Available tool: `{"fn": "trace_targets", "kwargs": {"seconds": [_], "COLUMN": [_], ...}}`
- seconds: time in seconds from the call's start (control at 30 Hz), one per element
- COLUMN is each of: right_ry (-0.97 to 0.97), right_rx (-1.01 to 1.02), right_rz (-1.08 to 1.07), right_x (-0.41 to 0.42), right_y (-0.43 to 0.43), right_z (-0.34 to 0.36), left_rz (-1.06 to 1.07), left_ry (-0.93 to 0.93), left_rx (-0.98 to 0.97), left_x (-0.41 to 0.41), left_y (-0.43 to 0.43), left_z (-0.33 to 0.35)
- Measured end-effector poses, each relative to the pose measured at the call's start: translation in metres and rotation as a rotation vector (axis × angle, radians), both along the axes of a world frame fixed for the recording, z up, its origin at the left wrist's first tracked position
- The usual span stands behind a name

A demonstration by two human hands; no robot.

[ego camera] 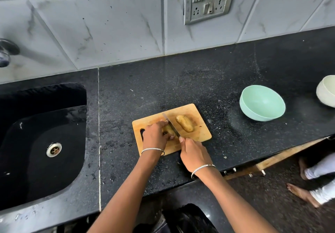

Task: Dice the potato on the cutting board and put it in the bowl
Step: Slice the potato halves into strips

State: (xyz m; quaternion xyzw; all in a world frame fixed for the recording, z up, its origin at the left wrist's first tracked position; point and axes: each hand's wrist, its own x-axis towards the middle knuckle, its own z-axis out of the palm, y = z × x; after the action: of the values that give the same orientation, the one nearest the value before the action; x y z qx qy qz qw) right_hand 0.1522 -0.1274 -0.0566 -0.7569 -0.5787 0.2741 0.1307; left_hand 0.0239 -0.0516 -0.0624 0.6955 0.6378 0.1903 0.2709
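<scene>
Potato halved on the cutting board (200, 133), knife blade set across one piece.
One potato piece (168, 129) is held down left of the board's middle by the curled fingers of the left hand (155, 135). The knife (171, 124) is gripped by the right hand (194, 154) at the board's near edge. A second piece (184, 123) lies untouched on the board's right part. The green bowl (262, 104) is set right of the board, apart from it.

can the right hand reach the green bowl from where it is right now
Probably yes for the right hand: only bare counter lies between the cutting board and the green bowl, which sits on that side. But the hand grips the knife, so it isn't free to take hold.
</scene>
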Motion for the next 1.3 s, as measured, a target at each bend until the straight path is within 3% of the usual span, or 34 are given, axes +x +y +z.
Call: {"fn": "trace_targets", "kwargs": {"seconds": [0.2,0.5,0.9,1.1,1.3], "right_ry": [0.011,0.048,-0.093,-0.085,-0.107], "right_rx": [-0.028,-0.136,-0.110,-0.102,-0.097], "right_rz": [0.013,0.009,0.001,0.012,0.033], "right_x": [-0.002,0.004,-0.007,-0.004,0.008], "right_y": [0.008,0.004,-0.006,-0.016,-0.037], "right_z": [0.006,0.010,0.008,0.009,0.016], "left_rz": [-0.051,-0.044,-0.011,-0.157,-0.297], "left_ry": [0.081,0.057,0.015,0.111,0.254], "left_rx": [-0.005,-0.003,0.002,0.062,-0.027], "left_x": [0.000,0.001,-0.003,-0.002,0.000], "left_y": [0.007,0.007,0.006,0.007,0.012], "left_z": [0.002,0.004,-0.001,0.003,0.016]}}
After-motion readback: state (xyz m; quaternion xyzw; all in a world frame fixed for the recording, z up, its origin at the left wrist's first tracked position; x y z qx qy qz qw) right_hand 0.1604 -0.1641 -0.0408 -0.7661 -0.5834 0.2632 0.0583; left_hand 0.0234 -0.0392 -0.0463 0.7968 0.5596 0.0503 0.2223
